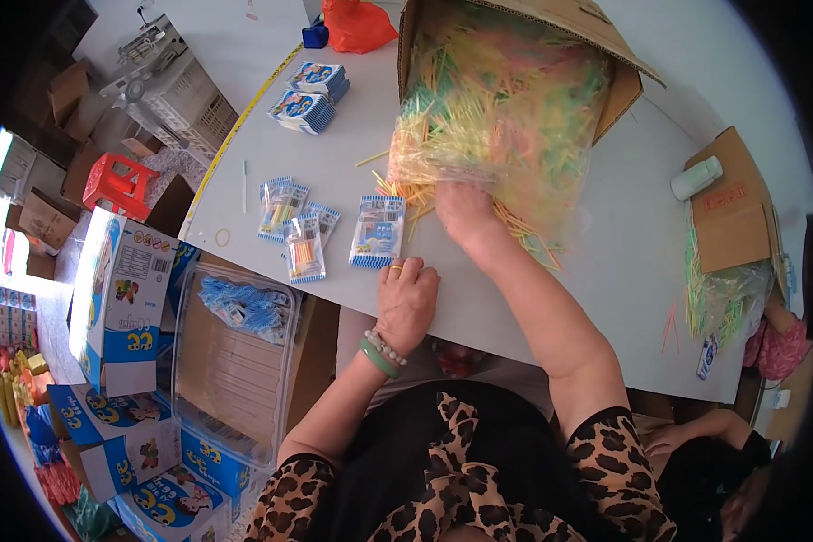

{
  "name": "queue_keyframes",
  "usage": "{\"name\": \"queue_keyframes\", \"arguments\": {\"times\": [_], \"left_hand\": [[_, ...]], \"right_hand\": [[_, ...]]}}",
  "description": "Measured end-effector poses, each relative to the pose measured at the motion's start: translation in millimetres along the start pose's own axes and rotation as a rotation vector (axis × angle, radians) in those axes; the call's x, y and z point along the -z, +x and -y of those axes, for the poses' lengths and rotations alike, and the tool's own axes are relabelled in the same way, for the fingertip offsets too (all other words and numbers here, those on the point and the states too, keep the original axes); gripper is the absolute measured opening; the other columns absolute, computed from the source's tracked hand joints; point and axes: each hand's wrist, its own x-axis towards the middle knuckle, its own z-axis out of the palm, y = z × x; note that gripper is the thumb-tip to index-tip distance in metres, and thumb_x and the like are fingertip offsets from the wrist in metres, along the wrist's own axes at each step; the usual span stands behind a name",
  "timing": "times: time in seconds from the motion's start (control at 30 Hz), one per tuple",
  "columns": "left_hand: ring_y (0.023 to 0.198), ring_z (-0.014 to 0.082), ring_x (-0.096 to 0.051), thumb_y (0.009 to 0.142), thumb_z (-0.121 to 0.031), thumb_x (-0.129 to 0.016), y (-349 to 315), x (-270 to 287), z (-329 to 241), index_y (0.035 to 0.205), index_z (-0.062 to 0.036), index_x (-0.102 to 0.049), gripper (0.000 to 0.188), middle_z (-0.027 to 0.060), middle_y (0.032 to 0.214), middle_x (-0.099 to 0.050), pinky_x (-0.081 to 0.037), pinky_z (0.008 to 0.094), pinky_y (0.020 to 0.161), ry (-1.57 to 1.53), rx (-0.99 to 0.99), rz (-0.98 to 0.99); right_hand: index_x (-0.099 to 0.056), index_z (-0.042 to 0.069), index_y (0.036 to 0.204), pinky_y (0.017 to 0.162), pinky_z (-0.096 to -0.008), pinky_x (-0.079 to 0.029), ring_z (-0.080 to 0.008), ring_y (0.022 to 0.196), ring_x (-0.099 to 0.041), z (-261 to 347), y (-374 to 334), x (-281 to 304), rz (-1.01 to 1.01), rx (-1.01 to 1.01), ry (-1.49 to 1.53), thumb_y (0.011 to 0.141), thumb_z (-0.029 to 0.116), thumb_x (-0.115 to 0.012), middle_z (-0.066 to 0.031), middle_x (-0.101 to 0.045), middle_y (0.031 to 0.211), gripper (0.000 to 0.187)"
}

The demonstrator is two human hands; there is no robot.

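Observation:
My left hand (406, 298) rests knuckles-up on the white table (605, 271), fingers curled, right beside a small blue-and-white packet (378, 231). My right hand (465, 212) reaches into the mouth of a large clear plastic bag (501, 117) full of thin coloured sticks; its fingers are hidden among the sticks. The bag lies in a tipped cardboard box (596, 36). Loose sticks (533, 239) spill on the table by the wrist. Three filled clear packets (294, 226) lie to the left.
Two stacks of blue packets (309, 95) and a red bag (357, 25) sit farther back. A clear bin (235, 361), printed cartons (117, 289) and a red stool (117, 185) stand left of the table. Another person's hand (668, 438) shows at lower right.

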Motion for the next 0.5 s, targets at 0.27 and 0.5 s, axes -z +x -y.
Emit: {"name": "queue_keyframes", "arguments": {"times": [0.27,0.5], "left_hand": [[0.086,0.0287,-0.052,0.073,-0.005,-0.056,6.4,-0.5,-4.4,0.079,-0.0068,-0.054,0.007,0.0102,0.087,-0.053,-0.041,0.0401,0.078,0.044,-0.027,0.057],[0.089,0.0309,-0.051,0.075,-0.004,-0.052,16.3,-5.3,-15.9,0.083,-0.0044,-0.053,0.008,0.0117,0.088,-0.053,-0.041,0.0413,0.078,0.097,-0.010,0.110]], "right_hand": [[-0.065,0.001,0.097,0.085,-0.0460,-0.047,-0.0342,0.094,-0.061,-15.6,-11.0,8.7,-0.057,0.151,-0.096,0.082,0.012,-0.050,-0.0193,-0.065,0.097,0.023],[-0.063,0.000,0.101,0.083,-0.0446,-0.049,-0.0337,0.094,-0.064,-14.7,-13.6,-2.7,0.114,0.062,0.089,0.086,0.015,-0.046,-0.0205,-0.065,0.097,0.027]]}}
